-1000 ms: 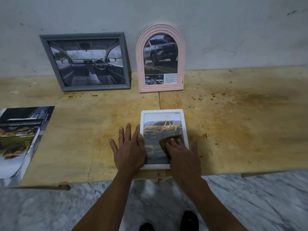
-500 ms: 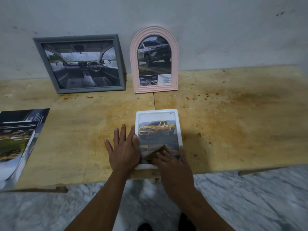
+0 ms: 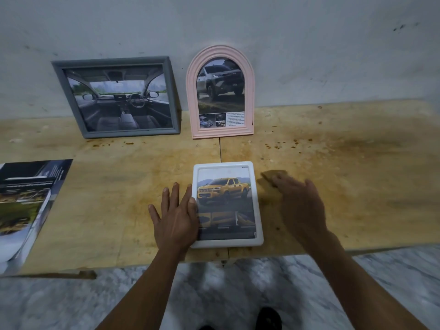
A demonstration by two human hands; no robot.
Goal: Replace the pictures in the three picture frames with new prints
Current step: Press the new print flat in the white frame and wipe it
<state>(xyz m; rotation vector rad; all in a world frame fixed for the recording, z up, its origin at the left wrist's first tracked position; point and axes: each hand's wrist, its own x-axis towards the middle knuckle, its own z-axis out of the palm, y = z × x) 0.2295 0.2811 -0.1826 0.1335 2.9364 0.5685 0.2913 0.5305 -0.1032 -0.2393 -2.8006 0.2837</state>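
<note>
So the white rounded-corner plastic picture frame (image 3: 227, 204) is lying flat near the front edge of the stained, blotchy plywood worktop (image 3: 333, 163), with a glossy print of a yellow pickup showing under its front. The left hand (image 3: 175, 216) lies flat and spread out, fingers straight, with the thumb side pressing on the frame's left border and the rest on the wood. The right hand (image 3: 300, 201) is off to the right of the frame and badly motion-blurred, with a small brown cloth-like pad (image 3: 271, 176) at its fingertips; can't honestly tell if it's gripping that or just resting on it. At the back, leaning on the rough grey wall, are a grey wooden rectangular frame (image 3: 114, 97) with a car interior photo and, just beside it, a pink ridged arch-shaped frame (image 3: 220, 92) with a silver truck print. The small text on that one is too tiny to read. On the left a stack of glossy car brochures (image 3: 26, 206) is cut off by the picture edge. Marbled floor below, plus a dark shoe tip.
</note>
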